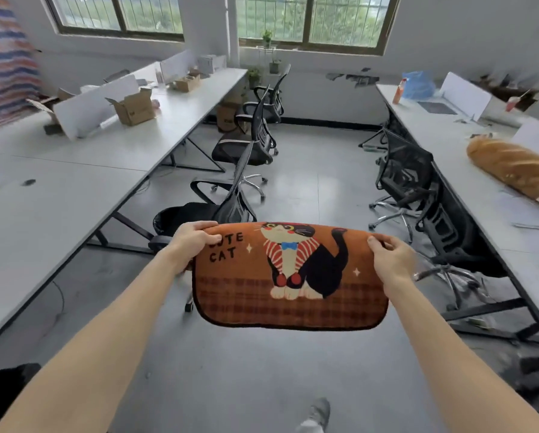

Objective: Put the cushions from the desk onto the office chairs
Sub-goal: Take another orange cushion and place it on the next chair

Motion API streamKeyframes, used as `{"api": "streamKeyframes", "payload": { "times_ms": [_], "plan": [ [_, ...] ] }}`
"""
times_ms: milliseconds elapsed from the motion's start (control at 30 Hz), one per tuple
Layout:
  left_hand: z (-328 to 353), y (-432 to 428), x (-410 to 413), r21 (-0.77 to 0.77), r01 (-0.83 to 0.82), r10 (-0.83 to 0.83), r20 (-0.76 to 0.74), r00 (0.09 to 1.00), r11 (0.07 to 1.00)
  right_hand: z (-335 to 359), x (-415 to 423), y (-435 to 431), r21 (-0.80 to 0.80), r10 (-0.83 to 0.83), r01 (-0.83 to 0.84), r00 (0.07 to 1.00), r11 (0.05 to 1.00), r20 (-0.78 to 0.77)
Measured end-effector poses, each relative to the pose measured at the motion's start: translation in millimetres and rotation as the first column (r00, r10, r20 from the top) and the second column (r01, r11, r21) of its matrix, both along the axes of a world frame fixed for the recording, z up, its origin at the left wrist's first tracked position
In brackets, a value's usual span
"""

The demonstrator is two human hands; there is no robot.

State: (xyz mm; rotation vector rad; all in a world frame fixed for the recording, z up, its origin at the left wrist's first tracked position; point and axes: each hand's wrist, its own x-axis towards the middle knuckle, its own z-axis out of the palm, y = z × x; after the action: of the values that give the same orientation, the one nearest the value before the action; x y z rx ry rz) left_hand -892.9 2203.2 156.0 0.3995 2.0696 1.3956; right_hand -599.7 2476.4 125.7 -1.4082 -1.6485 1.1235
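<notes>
An orange cushion [293, 295] with a cat picture and the words "CUTE CAT" hangs in the air over the floor, between the two desk rows. My left hand [193, 242] grips its top left corner and my right hand [390, 256] grips its top right corner. Just behind the cushion stands a black office chair [199, 214] with a dark seat, beside the left desk [74, 182]. A long bread-shaped cushion [512, 168] lies on the right desk [468, 170].
More black office chairs line the left desk [249, 145] and the right desk [409, 179]. Cardboard boxes [134, 107] and white dividers sit on the left desk. Grey floor runs down the aisle. My foot [319, 414] shows at the bottom.
</notes>
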Motion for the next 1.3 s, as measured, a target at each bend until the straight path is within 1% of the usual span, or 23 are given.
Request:
{"api": "streamKeyframes", "payload": {
  "times_ms": [133,233,367,433,500,600,700,767,833,900,1000,1100,1200,1267,1300],
  "plan": [
    [1,75,-47,0.046,-0.087,0.091,-0.089,0.992,0.995,-8,-60,74,-0.001,0.01,-0.011,0.998,1.0,-0.07],
    [18,128,-86,0.069,-0.174,0.184,-0.184,0.966,0.982,-1,-115,131,-0.013,0.076,-0.078,0.993,0.997,-0.087],
    [44,168,-130,0.141,-0.29,0.318,-0.257,0.913,0.947,20,-191,186,0.004,0.159,-0.16,0.98,0.987,-0.117],
    [51,174,-156,0.139,-0.353,0.379,-0.283,0.881,0.925,32,-237,208,0.021,0.218,-0.217,0.967,0.976,-0.132],
    [51,171,-182,0.147,-0.42,0.444,-0.23,0.866,0.896,43,-277,218,0.036,0.3,-0.299,0.94,0.954,-0.161],
    [40,161,-220,0.144,-0.552,0.567,-0.111,0.816,0.821,53,-337,229,0.045,0.473,-0.471,0.869,0.881,-0.149],
    [23,149,-257,0.158,-0.669,0.679,-0.013,0.734,0.727,58,-406,233,0.053,0.695,-0.693,0.714,0.719,-0.084],
    [15,139,-285,0.166,-0.724,0.732,0.017,0.681,0.67,62,-452,233,0.078,0.775,-0.771,0.629,0.632,-0.054],
    [8,128,-313,0.18,-0.753,0.759,0.051,0.649,0.633,65,-496,230,0.115,0.794,-0.787,0.607,0.606,-0.028],
    [3,123,-337,0.183,-0.764,0.768,0.062,0.637,0.619,64,-534,229,0.121,0.789,-0.783,0.615,0.61,-0.003],
    [-6,123,-375,0.168,-0.777,0.779,0.069,0.623,0.607,60,-597,235,0.103,0.795,-0.802,0.597,0.589,0.106],
    [-23,120,-403,0.11,-0.797,0.792,0.097,0.603,0.594,47,-659,240,0.048,0.83,-0.852,0.52,0.522,0.204],
    [-49,121,-416,0.062,-0.79,0.767,0.205,0.609,0.61,21,-703,246,0.012,0.836,-0.877,0.461,0.48,0.297],
    [-71,122,-423,-0.007,-0.772,0.75,0.243,0.615,0.635,0,-737,249,-0.047,0.839,-0.895,0.397,0.444,0.371],
    [-85,123,-424,-0.058,-0.769,0.754,0.256,0.605,0.637,-14,-755,250,-0.089,0.843,-0.905,0.347,0.416,0.411]
  ]
}}
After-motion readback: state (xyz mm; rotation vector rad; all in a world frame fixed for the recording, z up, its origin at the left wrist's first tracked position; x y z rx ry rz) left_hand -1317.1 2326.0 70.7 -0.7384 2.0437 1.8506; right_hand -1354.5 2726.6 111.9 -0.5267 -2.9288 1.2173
